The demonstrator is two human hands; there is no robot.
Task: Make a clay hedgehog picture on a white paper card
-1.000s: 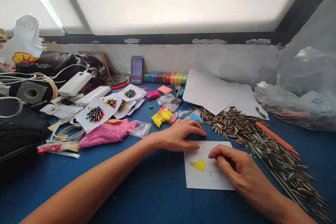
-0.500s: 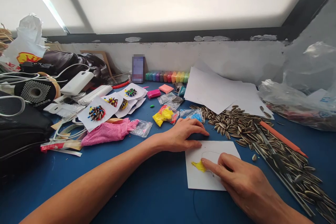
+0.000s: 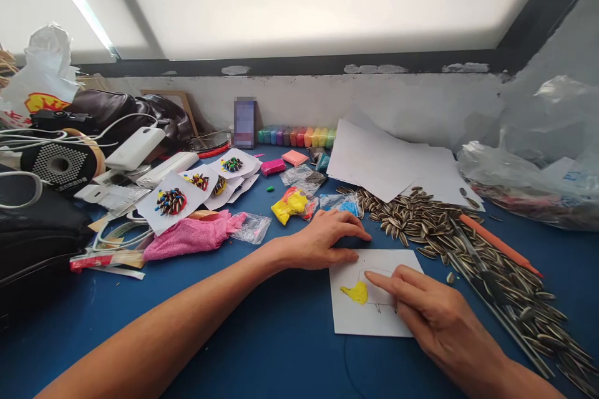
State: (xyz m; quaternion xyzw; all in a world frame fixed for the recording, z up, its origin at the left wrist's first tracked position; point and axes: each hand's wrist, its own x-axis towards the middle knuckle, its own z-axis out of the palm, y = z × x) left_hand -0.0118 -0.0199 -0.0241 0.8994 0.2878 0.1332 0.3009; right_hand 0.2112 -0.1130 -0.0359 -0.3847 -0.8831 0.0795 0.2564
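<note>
I'd spread the yellow clay (image 3: 357,293), on the left half of the white card (image 3: 346,321), with a flat fingertip and light strokes. Left hand (image 3: 327,238): loosely spread, empty, thumb at the card's far edge. Right hand (image 3: 437,308): half open, index out beside the clay, nothing visible in it. Count: one clay patch, one orange pen (image 3: 500,244) right of the card, four decorated cards (image 3: 171,202) left of it.

Blue tabletop (image 3: 271,324) beneath card (image 3: 345,319), seeds (image 3: 409,217)

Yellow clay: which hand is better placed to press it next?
Probably the right hand: its extended index finger is near the clay, while the left hand is at the far edge of the card.
</note>
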